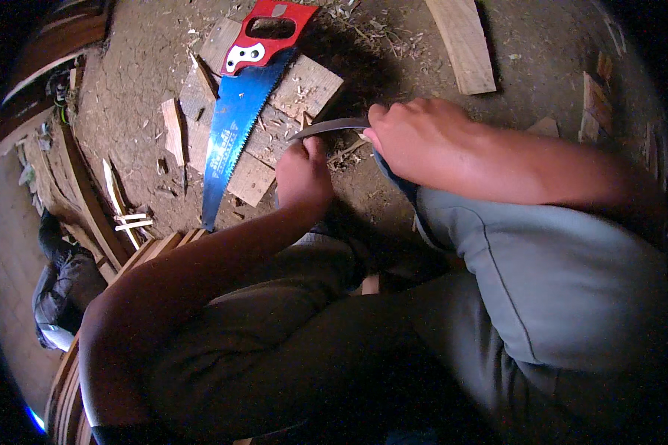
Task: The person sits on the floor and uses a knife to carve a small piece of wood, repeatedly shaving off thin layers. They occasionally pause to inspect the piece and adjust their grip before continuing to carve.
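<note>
My right hand (417, 139) is closed around the near end of a curved knife (339, 125); its handle is hidden in my fist. The thin dark blade arcs left toward my left hand (304, 174), and its tip shows just past the thumb. My left hand is closed with the thumb up against the blade; what its fingers hold is hidden. Just beyond both hands, a handsaw with a blue blade (236, 137) and a red handle (302, 18) lies across wooden boards (308, 85).
Wood shavings and offcuts (173, 127) litter the dirt floor. A plank (464, 44) lies at the far right. Stacked wooden strips (167, 245) and a dark bundle (70, 278) are at my left. My trousered legs (542, 274) are bent below my hands.
</note>
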{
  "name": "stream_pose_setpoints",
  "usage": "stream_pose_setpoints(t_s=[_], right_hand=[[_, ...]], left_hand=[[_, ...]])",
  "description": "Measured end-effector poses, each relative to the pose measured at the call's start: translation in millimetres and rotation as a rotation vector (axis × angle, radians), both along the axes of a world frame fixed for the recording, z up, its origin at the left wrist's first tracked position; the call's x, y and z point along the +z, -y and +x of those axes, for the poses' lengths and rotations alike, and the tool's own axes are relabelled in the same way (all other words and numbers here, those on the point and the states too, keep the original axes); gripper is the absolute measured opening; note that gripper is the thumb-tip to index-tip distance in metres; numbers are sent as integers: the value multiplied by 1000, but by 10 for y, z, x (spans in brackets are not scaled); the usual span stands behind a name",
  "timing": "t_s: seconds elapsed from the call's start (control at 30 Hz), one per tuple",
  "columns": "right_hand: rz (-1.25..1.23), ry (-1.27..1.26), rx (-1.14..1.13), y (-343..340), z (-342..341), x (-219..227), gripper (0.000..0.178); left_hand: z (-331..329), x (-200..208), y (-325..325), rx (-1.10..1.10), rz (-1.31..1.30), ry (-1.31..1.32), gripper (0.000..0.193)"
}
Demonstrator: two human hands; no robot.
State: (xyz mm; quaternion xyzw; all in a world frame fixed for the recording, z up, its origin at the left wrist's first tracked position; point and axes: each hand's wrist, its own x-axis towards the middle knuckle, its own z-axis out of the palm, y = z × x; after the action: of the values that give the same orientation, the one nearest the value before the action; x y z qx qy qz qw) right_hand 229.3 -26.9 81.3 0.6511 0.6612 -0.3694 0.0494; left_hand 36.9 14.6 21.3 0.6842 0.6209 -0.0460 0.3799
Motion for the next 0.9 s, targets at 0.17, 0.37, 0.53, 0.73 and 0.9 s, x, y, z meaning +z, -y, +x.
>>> stream_pose_setpoints(t_s=[0.17,0.37,0.53,0.73,0.9], right_hand=[[-127,-152,37,9,51,-45,38],[-208,-279,-167,-81,187,-235,46],[-124,-264,-312,-211,555,-269,57],[63,-561,-544,-212,595,-601,54],[-11,-759,-619,-127,392,-705,44]], left_hand=[[-27,-8,-93,58,-100,45,48],[46,214,-228,-87,-88,-47,46],[22,367,-252,-259,-117,-109,46],[395,247,108,126,-188,132,40],[559,341,225,255,-67,133,35]])
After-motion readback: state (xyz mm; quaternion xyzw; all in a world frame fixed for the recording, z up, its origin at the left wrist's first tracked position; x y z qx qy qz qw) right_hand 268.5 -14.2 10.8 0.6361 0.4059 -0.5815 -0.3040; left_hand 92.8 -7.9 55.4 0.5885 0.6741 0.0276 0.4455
